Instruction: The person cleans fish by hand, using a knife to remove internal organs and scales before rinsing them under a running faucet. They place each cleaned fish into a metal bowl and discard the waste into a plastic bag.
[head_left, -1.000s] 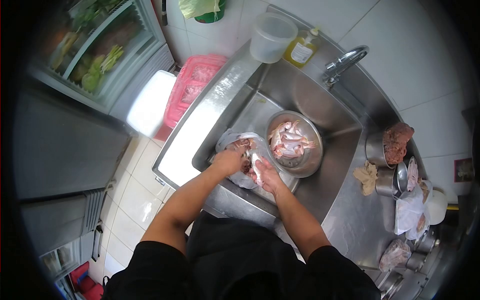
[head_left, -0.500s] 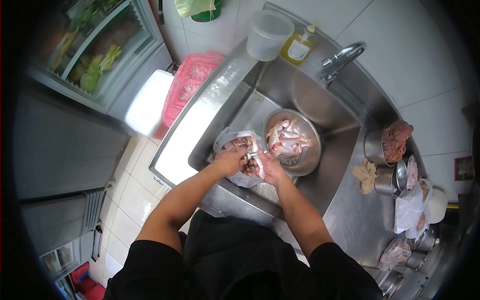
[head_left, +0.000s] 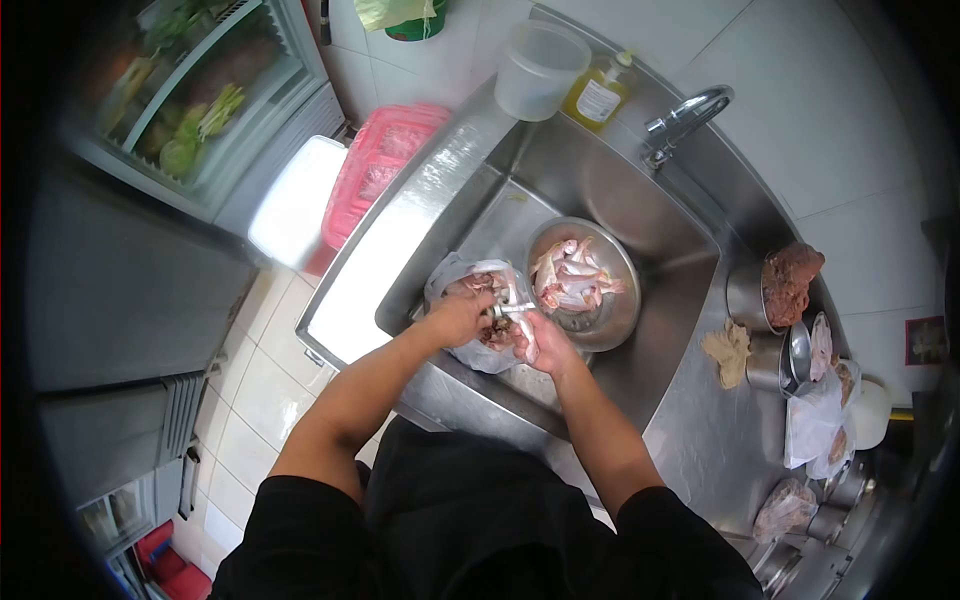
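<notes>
My left hand [head_left: 460,318] is closed over a plastic bag [head_left: 440,277] that holds whole fish and dark scraps. From its fingers a small, pale, shiny tool [head_left: 513,309] reaches across to the right hand; its kind is too small to make out. My right hand [head_left: 549,345] grips a small fish [head_left: 527,338], partly hidden by the fingers, above the bag's right edge. Beside that hand, a round steel bowl [head_left: 626,318] contains several pinkish-silver fish [head_left: 578,275]. Both bowl and bag rest in the sink.
The steel sink [head_left: 665,330] surrounds the work, with a faucet [head_left: 685,120] behind it. A plastic tub [head_left: 540,75] and a yellow soap bottle [head_left: 598,92] stand on its back rim. On the right counter are a pot of reddish meat [head_left: 790,285], a tan cloth [head_left: 728,352] and bags.
Both hands remain over the bag with the tool between them. The right hand's fingers and the fish have shifted slightly. The view has moved a little.
</notes>
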